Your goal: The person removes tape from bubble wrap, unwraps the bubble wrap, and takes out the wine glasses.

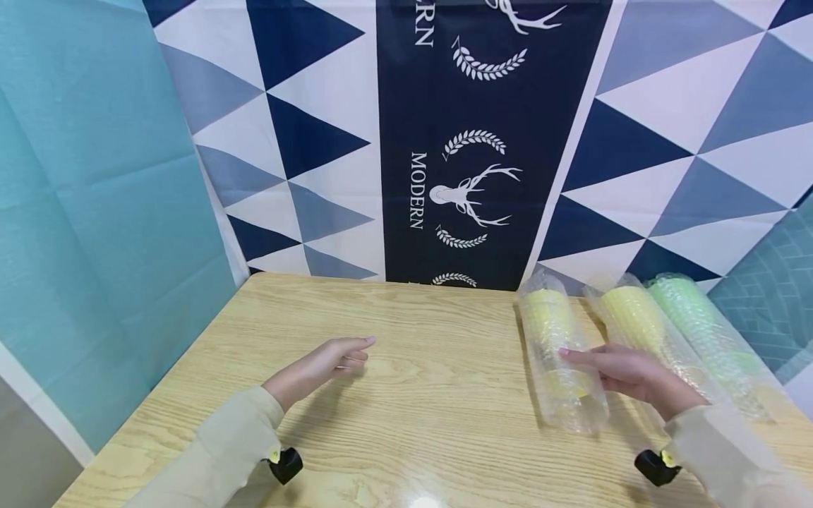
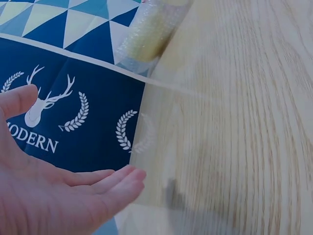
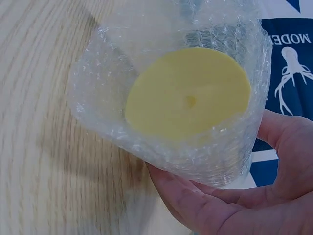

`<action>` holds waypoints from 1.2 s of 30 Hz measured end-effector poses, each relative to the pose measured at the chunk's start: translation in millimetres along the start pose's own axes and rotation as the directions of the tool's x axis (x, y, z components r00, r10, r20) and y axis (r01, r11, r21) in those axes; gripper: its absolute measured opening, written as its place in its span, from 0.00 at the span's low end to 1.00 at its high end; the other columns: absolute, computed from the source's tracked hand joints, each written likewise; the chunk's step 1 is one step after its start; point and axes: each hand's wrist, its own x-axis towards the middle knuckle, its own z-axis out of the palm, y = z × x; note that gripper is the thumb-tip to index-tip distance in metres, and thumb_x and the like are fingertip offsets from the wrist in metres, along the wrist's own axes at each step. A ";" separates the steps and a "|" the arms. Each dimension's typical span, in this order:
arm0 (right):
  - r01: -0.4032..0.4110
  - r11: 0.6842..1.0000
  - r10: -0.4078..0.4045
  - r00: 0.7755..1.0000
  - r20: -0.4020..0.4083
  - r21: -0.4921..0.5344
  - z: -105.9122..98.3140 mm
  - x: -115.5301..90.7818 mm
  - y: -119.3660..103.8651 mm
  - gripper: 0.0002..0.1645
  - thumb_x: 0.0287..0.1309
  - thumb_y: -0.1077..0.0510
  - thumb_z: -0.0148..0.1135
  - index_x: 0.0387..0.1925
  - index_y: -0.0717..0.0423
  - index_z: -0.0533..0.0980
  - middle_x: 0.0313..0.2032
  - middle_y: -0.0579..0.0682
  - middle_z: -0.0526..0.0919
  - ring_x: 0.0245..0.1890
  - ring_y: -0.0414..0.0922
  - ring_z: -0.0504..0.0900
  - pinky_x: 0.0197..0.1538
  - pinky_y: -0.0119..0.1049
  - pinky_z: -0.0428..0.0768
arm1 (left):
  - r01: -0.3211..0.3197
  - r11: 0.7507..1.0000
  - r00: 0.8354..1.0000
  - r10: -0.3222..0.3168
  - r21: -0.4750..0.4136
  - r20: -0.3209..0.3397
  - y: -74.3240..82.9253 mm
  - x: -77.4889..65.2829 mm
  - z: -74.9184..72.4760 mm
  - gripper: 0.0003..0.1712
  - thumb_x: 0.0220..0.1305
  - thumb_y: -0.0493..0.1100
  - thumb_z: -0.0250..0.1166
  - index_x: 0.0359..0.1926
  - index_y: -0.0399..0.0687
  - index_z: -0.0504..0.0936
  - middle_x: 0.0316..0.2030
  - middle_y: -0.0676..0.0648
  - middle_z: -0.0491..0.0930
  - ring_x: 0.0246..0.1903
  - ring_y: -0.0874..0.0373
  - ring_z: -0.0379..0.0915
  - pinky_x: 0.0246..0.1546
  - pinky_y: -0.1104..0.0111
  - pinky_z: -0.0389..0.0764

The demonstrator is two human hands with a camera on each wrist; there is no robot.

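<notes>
A bubble-wrapped yellow cup-like object (image 1: pixel 549 321) lies at the right of the table, its length running from back to front. In the right wrist view its flat round yellow base (image 3: pixel 190 93) shows through the loose end of the wrap. My right hand (image 1: pixel 625 370) holds this package from its right side, thumb over the top and fingers low along the side. Over the table's middle left, my left hand (image 1: pixel 330 360) has loosely extended fingers and holds nothing; in the left wrist view its palm (image 2: pixel 54 196) faces up.
Right of the held package lie a second bubble-wrapped yellow object (image 1: pixel 635 321) and a bubble-wrapped green one (image 1: pixel 689 310). The wooden table (image 1: pixel 419 395) ends against a patterned cloth (image 1: pixel 464 141) at the back and a teal cloth (image 1: pixel 114 212) at the left.
</notes>
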 end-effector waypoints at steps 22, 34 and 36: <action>0.096 0.973 -0.134 0.976 0.174 0.209 30.2 13.2 -12.4 0.23 0.71 0.45 0.47 0.43 0.60 0.77 0.36 0.39 0.83 0.38 0.33 0.81 0.45 0.28 0.81 | -0.057 0.973 0.997 0.068 -0.224 0.043 -10.9 10.0 7.4 0.42 0.71 0.55 0.46 0.68 0.22 0.52 0.65 0.22 0.60 0.65 0.34 0.63 0.69 0.51 0.64; 0.110 0.966 -0.155 0.971 0.184 0.232 50.5 16.9 -19.4 0.28 0.70 0.45 0.48 0.51 0.68 0.73 0.39 0.41 0.85 0.41 0.34 0.82 0.47 0.29 0.82 | 0.009 0.943 0.994 0.028 -0.333 0.106 -12.4 12.2 12.1 0.42 0.71 0.58 0.43 0.66 0.22 0.56 0.65 0.24 0.62 0.63 0.36 0.67 0.69 0.53 0.66; 0.115 0.966 -0.158 0.971 0.179 0.232 54.5 16.9 -21.0 0.30 0.70 0.45 0.49 0.52 0.70 0.72 0.39 0.41 0.85 0.42 0.35 0.83 0.48 0.30 0.82 | 0.019 0.936 0.991 0.030 -0.352 0.133 -12.4 13.0 12.4 0.43 0.71 0.58 0.42 0.67 0.21 0.55 0.65 0.24 0.61 0.64 0.35 0.65 0.69 0.52 0.65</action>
